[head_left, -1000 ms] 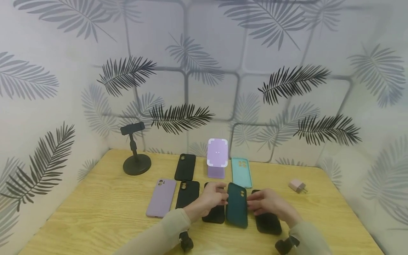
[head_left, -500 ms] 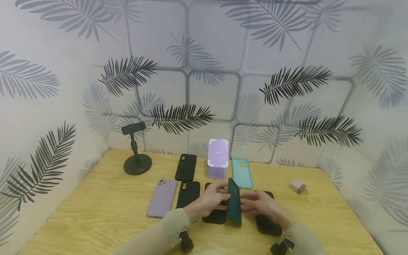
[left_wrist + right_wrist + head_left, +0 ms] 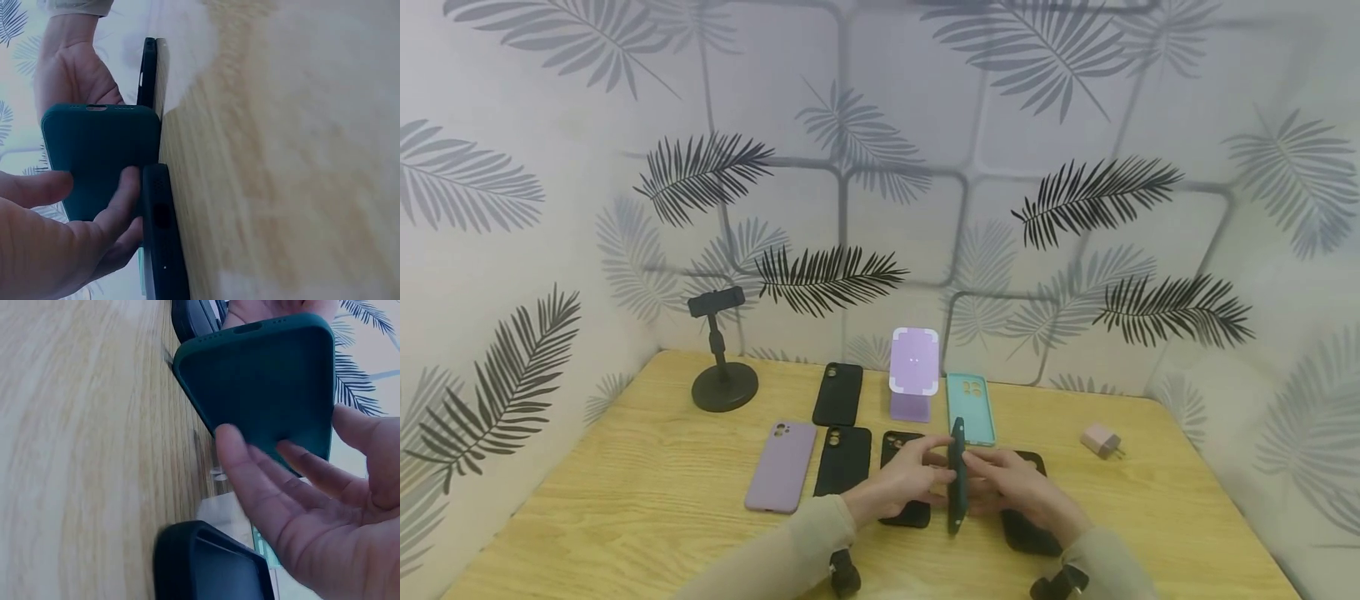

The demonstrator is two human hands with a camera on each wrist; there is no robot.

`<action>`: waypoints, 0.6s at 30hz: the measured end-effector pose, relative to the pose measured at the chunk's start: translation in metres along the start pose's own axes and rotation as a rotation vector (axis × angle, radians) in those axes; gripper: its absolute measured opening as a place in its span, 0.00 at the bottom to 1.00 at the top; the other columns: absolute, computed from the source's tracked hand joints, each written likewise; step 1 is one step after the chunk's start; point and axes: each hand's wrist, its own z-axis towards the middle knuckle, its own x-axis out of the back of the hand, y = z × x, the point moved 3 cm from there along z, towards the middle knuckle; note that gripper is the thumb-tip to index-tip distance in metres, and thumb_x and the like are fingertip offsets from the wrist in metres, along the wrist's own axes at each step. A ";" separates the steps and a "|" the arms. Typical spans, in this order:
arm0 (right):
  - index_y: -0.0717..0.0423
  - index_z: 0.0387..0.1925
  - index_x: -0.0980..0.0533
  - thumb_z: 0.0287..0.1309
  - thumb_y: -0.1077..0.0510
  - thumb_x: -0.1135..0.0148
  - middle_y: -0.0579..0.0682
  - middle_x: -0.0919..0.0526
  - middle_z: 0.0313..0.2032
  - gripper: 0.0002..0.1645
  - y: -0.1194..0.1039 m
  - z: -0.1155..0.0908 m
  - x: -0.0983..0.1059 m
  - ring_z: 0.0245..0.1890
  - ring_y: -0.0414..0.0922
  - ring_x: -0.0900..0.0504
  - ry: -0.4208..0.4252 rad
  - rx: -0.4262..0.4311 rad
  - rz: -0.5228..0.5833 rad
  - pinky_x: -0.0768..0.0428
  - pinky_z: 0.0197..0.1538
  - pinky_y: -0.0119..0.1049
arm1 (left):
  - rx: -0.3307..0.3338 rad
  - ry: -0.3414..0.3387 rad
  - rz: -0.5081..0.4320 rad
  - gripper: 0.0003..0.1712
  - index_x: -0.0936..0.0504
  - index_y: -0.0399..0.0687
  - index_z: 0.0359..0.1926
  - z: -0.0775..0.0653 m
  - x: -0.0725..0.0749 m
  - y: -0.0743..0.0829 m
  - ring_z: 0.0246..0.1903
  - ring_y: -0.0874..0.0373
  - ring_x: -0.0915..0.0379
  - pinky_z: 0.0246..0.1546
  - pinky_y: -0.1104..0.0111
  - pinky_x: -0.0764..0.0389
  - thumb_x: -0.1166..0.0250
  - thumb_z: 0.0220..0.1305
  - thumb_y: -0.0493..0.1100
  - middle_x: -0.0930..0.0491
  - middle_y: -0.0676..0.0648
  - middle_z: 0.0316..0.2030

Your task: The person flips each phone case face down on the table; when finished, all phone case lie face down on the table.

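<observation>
A dark green phone case [image 3: 956, 479] stands on its long edge above the wooden table [image 3: 625, 517], held between both hands. My left hand [image 3: 917, 475] pinches it from the left, thumb and fingers on its back [image 3: 100, 156]. From the right, my right hand [image 3: 992, 479] holds it, with fingers laid across its face [image 3: 262, 381] and the thumb beside its edge. Under the left hand lies a black case [image 3: 901, 483], seen close in the left wrist view [image 3: 162, 237]. Another black case [image 3: 1030, 521] lies under the right hand [image 3: 300, 512].
A purple case [image 3: 781, 465] and two more black cases [image 3: 843, 458] [image 3: 838, 393] lie to the left. A mint case [image 3: 970, 408] and a purple stand [image 3: 913, 375] are behind the hands. A black phone holder [image 3: 722, 358] stands at back left, a pink charger [image 3: 1100, 439] at right.
The dark green case lay nearly flat a second ago. Both hands have tipped it up onto its long edge, so it now shows edge-on, and the hands have closed in around it.
</observation>
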 end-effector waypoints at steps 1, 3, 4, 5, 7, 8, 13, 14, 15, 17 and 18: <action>0.70 0.71 0.44 0.73 0.43 0.51 0.69 0.25 0.60 0.41 0.000 0.000 0.000 0.54 0.55 0.18 0.006 0.003 -0.001 0.17 0.53 0.50 | 0.003 -0.007 0.007 0.32 0.34 0.46 0.70 0.000 0.000 0.000 0.49 0.44 0.20 0.44 0.52 0.14 0.39 0.66 0.32 0.29 0.31 0.59; 0.70 0.71 0.43 0.72 0.44 0.49 0.69 0.27 0.61 0.40 0.000 0.000 0.003 0.55 0.54 0.18 0.031 0.008 0.003 0.17 0.54 0.48 | 0.006 -0.019 0.021 0.33 0.34 0.45 0.70 -0.001 -0.002 0.000 0.50 0.42 0.20 0.44 0.52 0.15 0.38 0.65 0.31 0.30 0.30 0.60; 0.71 0.71 0.43 0.72 0.45 0.49 0.70 0.27 0.62 0.40 0.000 -0.001 0.004 0.55 0.53 0.18 0.044 0.011 0.002 0.17 0.55 0.47 | 0.009 -0.025 0.028 0.33 0.35 0.45 0.70 -0.001 -0.002 0.000 0.51 0.42 0.21 0.45 0.52 0.15 0.38 0.65 0.31 0.30 0.30 0.61; 0.71 0.70 0.43 0.72 0.46 0.49 0.70 0.28 0.62 0.39 0.000 -0.001 0.005 0.55 0.53 0.18 0.054 0.013 0.005 0.18 0.55 0.47 | 0.012 -0.030 0.034 0.34 0.35 0.44 0.70 -0.001 -0.003 0.000 0.51 0.41 0.21 0.45 0.51 0.15 0.38 0.65 0.31 0.30 0.30 0.61; 0.72 0.70 0.42 0.72 0.48 0.48 0.70 0.29 0.63 0.38 -0.001 -0.002 0.008 0.54 0.52 0.18 0.071 0.011 0.005 0.18 0.56 0.46 | 0.019 -0.036 0.044 0.34 0.35 0.43 0.71 -0.001 -0.004 -0.001 0.52 0.41 0.22 0.46 0.51 0.15 0.37 0.64 0.30 0.30 0.30 0.61; 0.72 0.70 0.42 0.72 0.49 0.48 0.70 0.29 0.63 0.38 -0.001 -0.003 0.010 0.54 0.51 0.18 0.079 0.008 0.001 0.18 0.56 0.46 | 0.021 -0.039 0.052 0.34 0.35 0.43 0.71 -0.001 -0.004 -0.001 0.53 0.41 0.22 0.46 0.51 0.15 0.38 0.64 0.30 0.30 0.30 0.61; 0.73 0.70 0.43 0.71 0.50 0.47 0.67 0.23 0.59 0.38 -0.001 -0.007 0.016 0.50 0.48 0.17 0.099 -0.001 -0.021 0.17 0.53 0.45 | 0.031 -0.043 0.077 0.34 0.35 0.42 0.70 -0.001 -0.006 -0.001 0.55 0.40 0.24 0.48 0.50 0.16 0.38 0.65 0.31 0.32 0.29 0.63; 0.73 0.70 0.44 0.71 0.50 0.47 0.65 0.21 0.56 0.38 -0.001 -0.008 0.017 0.48 0.47 0.17 0.107 -0.002 -0.029 0.16 0.52 0.45 | 0.031 -0.043 0.084 0.34 0.35 0.42 0.70 -0.002 -0.006 0.000 0.56 0.39 0.24 0.49 0.50 0.17 0.38 0.65 0.31 0.33 0.28 0.63; 0.72 0.70 0.44 0.71 0.51 0.46 0.63 0.19 0.53 0.38 -0.001 -0.009 0.018 0.46 0.47 0.16 0.117 -0.003 -0.032 0.16 0.50 0.44 | 0.032 -0.041 0.091 0.33 0.35 0.42 0.70 -0.002 -0.006 0.000 0.56 0.39 0.24 0.49 0.50 0.17 0.38 0.65 0.31 0.33 0.28 0.64; 0.71 0.70 0.43 0.70 0.52 0.45 0.57 0.17 0.49 0.38 0.000 -0.010 0.021 0.43 0.46 0.16 0.136 -0.004 -0.035 0.15 0.48 0.44 | 0.034 -0.038 0.110 0.33 0.35 0.41 0.70 -0.003 -0.007 0.001 0.57 0.38 0.25 0.49 0.50 0.17 0.38 0.65 0.31 0.34 0.28 0.64; 0.71 0.70 0.43 0.70 0.53 0.44 0.56 0.17 0.47 0.38 0.001 -0.011 0.022 0.42 0.46 0.16 0.145 -0.003 -0.038 0.15 0.47 0.44 | 0.033 -0.037 0.121 0.33 0.35 0.41 0.70 -0.003 -0.007 0.001 0.57 0.38 0.25 0.49 0.50 0.17 0.38 0.65 0.31 0.35 0.28 0.65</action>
